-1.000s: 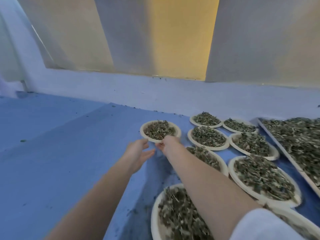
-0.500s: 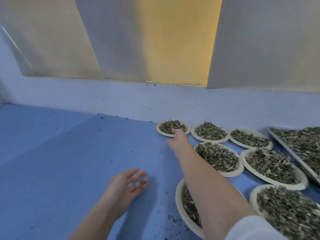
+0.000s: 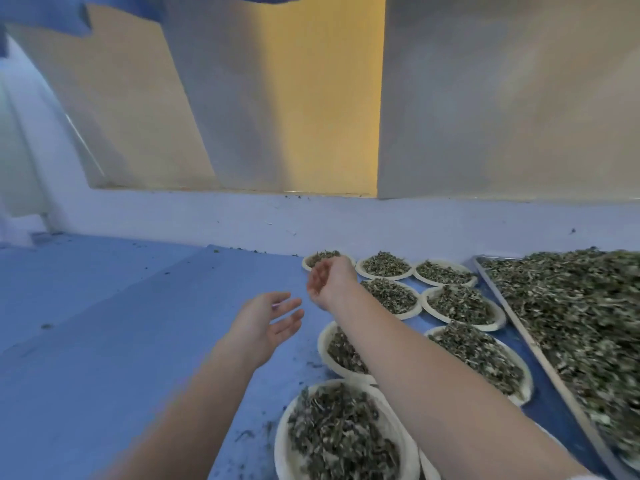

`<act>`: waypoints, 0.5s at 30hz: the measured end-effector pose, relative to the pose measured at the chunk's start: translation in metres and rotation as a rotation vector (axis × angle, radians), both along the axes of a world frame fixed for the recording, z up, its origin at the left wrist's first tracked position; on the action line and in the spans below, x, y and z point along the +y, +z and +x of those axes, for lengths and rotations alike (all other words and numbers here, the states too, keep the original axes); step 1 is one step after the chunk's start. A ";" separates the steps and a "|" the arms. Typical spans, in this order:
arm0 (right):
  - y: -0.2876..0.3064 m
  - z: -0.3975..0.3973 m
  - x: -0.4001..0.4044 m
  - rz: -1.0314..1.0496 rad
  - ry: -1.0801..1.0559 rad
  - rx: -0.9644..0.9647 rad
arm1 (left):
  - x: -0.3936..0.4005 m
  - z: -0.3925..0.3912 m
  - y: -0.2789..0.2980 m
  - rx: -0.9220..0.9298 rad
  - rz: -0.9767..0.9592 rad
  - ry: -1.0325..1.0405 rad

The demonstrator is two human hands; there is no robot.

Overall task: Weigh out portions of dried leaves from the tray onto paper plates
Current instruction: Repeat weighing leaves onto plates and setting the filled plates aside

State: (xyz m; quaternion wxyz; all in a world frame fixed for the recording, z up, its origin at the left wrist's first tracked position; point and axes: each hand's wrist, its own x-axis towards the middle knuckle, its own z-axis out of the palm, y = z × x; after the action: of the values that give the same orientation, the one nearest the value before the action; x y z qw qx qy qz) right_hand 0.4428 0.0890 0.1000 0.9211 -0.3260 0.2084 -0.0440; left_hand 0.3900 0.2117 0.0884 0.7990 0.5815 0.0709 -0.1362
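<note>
We have let go of the far paper plate (image 3: pixel 328 259) at frame centre; our right hand (image 3: pixel 330 281) lifts away, fingers relaxed, left hand (image 3: pixel 263 323) open, tray (image 3: pixel 512 317) at right awaiting the next portion.

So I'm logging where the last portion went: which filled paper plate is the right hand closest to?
The far-left plate in the back row by the wall. The right hand partly overlaps its near rim; the other plates sit further right or nearer the person.
</note>
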 end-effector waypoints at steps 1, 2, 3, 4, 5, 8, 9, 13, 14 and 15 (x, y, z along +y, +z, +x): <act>0.006 -0.022 0.002 -0.010 0.006 0.013 | 0.000 -0.017 0.006 -0.013 0.013 0.005; 0.010 -0.047 0.002 -0.032 0.021 0.019 | -0.002 -0.035 0.011 -0.032 0.023 0.008; 0.013 -0.073 0.002 -0.063 0.049 0.024 | -0.004 -0.054 0.015 -0.049 0.032 0.014; 0.015 -0.100 0.001 -0.096 0.075 0.022 | -0.008 -0.073 0.019 -0.066 0.039 0.012; 0.018 -0.127 -0.003 -0.140 0.097 0.018 | -0.013 -0.092 0.023 -0.080 0.047 0.002; 0.021 -0.209 -0.017 -0.352 0.130 -0.008 | -0.040 -0.153 0.032 -0.128 0.046 -0.054; 0.021 -0.235 -0.024 -0.429 0.130 -0.036 | -0.053 -0.174 0.033 -0.153 0.037 -0.076; 0.022 -0.330 -0.064 -0.719 0.032 -0.087 | -0.114 -0.247 0.034 -0.247 0.067 -0.122; 0.024 -0.352 -0.076 -0.831 -0.017 -0.084 | -0.130 -0.263 0.032 -0.284 0.105 -0.142; 0.026 -0.373 -0.090 -0.984 -0.070 -0.066 | -0.147 -0.278 0.031 -0.332 0.146 -0.160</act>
State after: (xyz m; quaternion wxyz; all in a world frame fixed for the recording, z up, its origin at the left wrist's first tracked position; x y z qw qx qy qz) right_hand 0.0702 -0.0007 0.1260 0.6618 -0.7136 0.1446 -0.1786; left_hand 0.1118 0.0647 0.1197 0.7421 0.6560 -0.0986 -0.0961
